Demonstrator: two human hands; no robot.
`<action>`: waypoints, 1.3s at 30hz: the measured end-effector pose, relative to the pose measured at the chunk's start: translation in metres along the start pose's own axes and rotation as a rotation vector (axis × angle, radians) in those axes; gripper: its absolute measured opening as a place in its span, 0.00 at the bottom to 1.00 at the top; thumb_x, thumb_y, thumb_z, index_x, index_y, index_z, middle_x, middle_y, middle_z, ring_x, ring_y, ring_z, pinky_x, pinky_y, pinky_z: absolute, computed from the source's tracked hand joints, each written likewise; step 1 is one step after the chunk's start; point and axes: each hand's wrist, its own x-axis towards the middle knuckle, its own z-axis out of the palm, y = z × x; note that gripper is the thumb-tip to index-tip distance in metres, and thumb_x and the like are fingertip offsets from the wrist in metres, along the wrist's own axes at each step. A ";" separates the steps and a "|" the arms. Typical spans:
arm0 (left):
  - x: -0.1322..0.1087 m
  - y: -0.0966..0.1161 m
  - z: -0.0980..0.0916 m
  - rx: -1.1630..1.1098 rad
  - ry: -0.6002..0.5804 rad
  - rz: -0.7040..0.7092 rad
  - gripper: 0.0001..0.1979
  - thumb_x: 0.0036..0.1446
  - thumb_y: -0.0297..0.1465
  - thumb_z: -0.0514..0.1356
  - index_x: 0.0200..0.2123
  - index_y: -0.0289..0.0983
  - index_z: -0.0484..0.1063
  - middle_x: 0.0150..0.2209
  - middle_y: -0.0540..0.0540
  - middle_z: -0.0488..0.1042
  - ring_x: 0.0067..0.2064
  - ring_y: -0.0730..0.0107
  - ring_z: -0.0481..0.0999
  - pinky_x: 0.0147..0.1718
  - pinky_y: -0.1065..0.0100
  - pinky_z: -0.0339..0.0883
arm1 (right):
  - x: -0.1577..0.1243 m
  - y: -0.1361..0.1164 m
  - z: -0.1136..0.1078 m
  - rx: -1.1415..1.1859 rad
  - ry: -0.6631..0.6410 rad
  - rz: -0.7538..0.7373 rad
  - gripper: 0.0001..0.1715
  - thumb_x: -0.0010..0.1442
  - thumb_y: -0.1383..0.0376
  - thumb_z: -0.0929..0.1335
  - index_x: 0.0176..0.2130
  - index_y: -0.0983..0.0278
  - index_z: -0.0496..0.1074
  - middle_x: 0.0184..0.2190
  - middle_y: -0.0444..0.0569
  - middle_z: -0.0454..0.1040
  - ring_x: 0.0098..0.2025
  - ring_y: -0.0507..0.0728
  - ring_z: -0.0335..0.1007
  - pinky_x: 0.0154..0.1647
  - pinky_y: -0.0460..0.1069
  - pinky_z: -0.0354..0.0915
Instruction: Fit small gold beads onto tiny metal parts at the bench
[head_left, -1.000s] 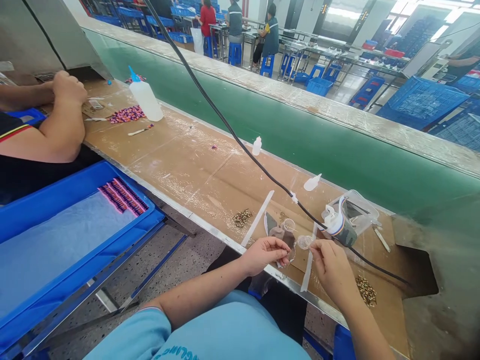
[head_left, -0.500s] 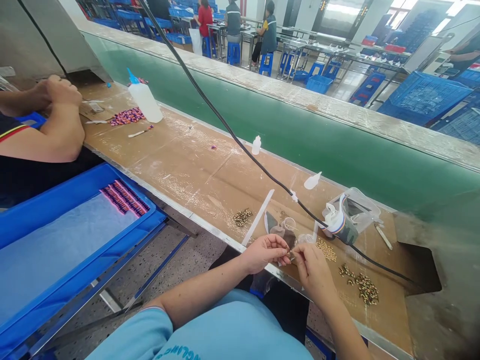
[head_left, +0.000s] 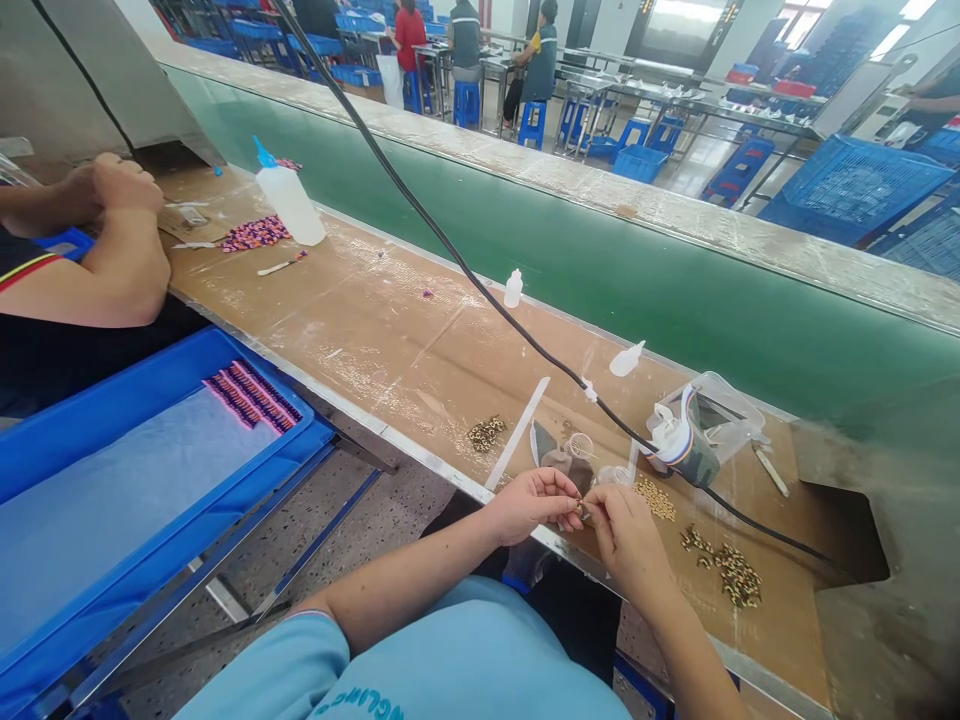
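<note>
The left hand (head_left: 529, 507) and right hand (head_left: 626, 540) each grip a small gold-coloured part (head_left: 581, 510) between the fingertips, just above the cardboard-lined workbench (head_left: 390, 345), near loose gold-coloured beads (head_left: 655, 497).

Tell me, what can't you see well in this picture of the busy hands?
Head view:
- The tiny piece pinched between the left hand and right hand: too small, and they hide it.
- Loose gold pieces: too small to make out their shape.
- The co-worker's arm: body cut off by the left edge.
</note>
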 end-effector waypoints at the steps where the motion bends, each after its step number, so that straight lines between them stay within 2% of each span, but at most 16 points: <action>1: 0.000 0.000 0.000 -0.001 0.001 -0.002 0.25 0.31 0.40 0.73 0.29 0.33 0.67 0.20 0.49 0.76 0.21 0.76 0.74 0.24 0.74 0.66 | 0.000 0.000 0.000 -0.001 0.000 0.001 0.12 0.67 0.64 0.57 0.32 0.61 0.62 0.28 0.45 0.69 0.31 0.54 0.65 0.33 0.49 0.59; 9: 0.002 -0.003 -0.005 -0.005 -0.023 -0.023 0.23 0.33 0.37 0.73 0.28 0.32 0.67 0.20 0.47 0.76 0.22 0.73 0.75 0.25 0.72 0.67 | -0.002 0.001 0.000 0.081 -0.056 0.005 0.12 0.67 0.64 0.57 0.33 0.61 0.64 0.29 0.46 0.69 0.32 0.53 0.64 0.33 0.48 0.61; 15: 0.001 -0.005 -0.004 0.027 -0.020 0.002 0.24 0.33 0.39 0.73 0.28 0.33 0.66 0.20 0.48 0.76 0.21 0.73 0.75 0.25 0.72 0.67 | -0.004 -0.001 -0.002 0.105 -0.047 0.026 0.13 0.66 0.64 0.58 0.32 0.61 0.65 0.28 0.46 0.69 0.31 0.53 0.65 0.32 0.47 0.61; 19: -0.001 -0.008 0.001 0.064 0.031 0.137 0.22 0.37 0.42 0.71 0.28 0.33 0.67 0.21 0.49 0.76 0.23 0.76 0.74 0.27 0.73 0.67 | -0.010 -0.004 -0.001 0.108 0.062 0.121 0.10 0.66 0.64 0.59 0.36 0.60 0.66 0.31 0.47 0.71 0.34 0.53 0.68 0.34 0.47 0.64; 22: -0.002 -0.015 0.002 0.122 0.063 0.254 0.21 0.40 0.43 0.69 0.29 0.34 0.68 0.23 0.49 0.75 0.26 0.75 0.75 0.30 0.72 0.68 | -0.015 -0.007 0.003 0.128 0.146 0.210 0.08 0.65 0.62 0.61 0.38 0.61 0.67 0.30 0.46 0.71 0.31 0.53 0.68 0.30 0.47 0.64; 24: -0.003 -0.021 0.002 0.186 0.087 0.316 0.20 0.43 0.44 0.68 0.29 0.34 0.69 0.25 0.48 0.75 0.28 0.73 0.76 0.32 0.70 0.69 | -0.017 -0.010 0.006 0.150 0.150 0.232 0.09 0.64 0.60 0.61 0.37 0.61 0.67 0.29 0.46 0.70 0.29 0.53 0.67 0.29 0.47 0.64; 32: -0.003 -0.042 -0.008 0.480 0.139 0.567 0.12 0.53 0.39 0.61 0.31 0.35 0.73 0.36 0.41 0.78 0.40 0.67 0.78 0.43 0.65 0.71 | -0.021 -0.014 0.010 0.157 0.156 0.225 0.12 0.65 0.59 0.61 0.34 0.61 0.68 0.28 0.46 0.71 0.30 0.53 0.67 0.28 0.47 0.64; 39: -0.008 -0.039 -0.007 0.585 0.130 0.646 0.08 0.56 0.35 0.59 0.31 0.37 0.74 0.38 0.41 0.80 0.42 0.66 0.79 0.44 0.65 0.71 | -0.025 -0.014 0.008 0.126 0.173 0.142 0.07 0.65 0.63 0.61 0.36 0.60 0.67 0.29 0.45 0.72 0.30 0.52 0.67 0.30 0.47 0.64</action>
